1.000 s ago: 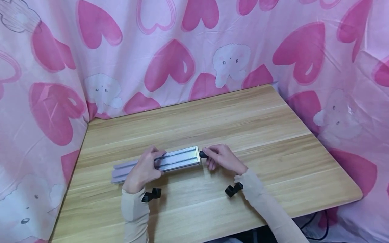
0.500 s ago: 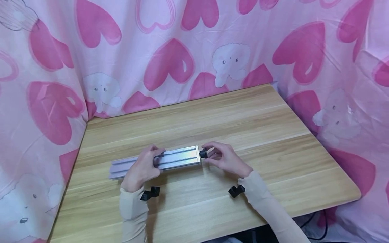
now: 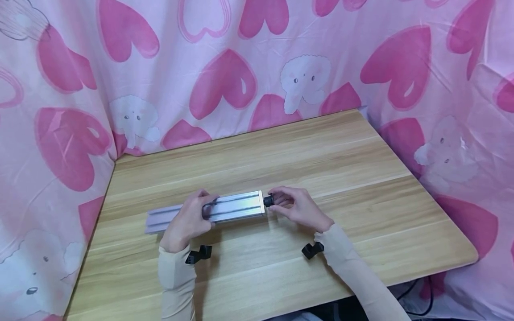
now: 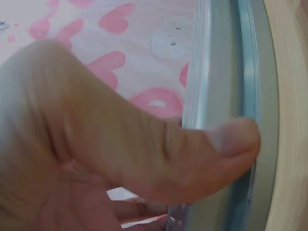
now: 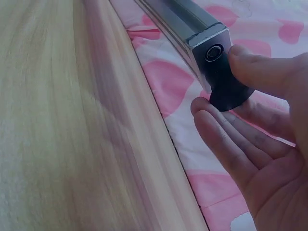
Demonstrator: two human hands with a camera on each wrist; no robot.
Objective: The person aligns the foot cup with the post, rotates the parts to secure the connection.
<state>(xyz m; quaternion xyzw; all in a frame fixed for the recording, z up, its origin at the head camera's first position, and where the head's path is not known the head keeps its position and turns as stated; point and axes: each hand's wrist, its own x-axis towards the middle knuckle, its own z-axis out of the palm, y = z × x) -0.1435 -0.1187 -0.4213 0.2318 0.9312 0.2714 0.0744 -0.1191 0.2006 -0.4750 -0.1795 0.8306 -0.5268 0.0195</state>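
The head view is showing the whole layout: an aluminium rail is lying flat on the wooden table, near the front edge and left of centre. The left hand is gripping the rail at mid-length, fingers curled over its top. The right hand is pinching a small black knob that is touching the rail's right end.

The right wrist view is adding detail the head view lacks: the rail's end face is carrying a round hole, the black knob is sitting against that end below it, the thumb is pressing on the knob from above, and the remaining fingers are lying straight and close together beneath it.

The left wrist view is showing only the thumb pressing across the rail's slotted side; the other fingers are not showing there.

No brand, label or writing is showing on any item.

The table is light wood with visible grain. Pink cloth printed with hearts and white elephants is hanging around it on three sides. Black wrist-camera mounts are showing at both sleeves.
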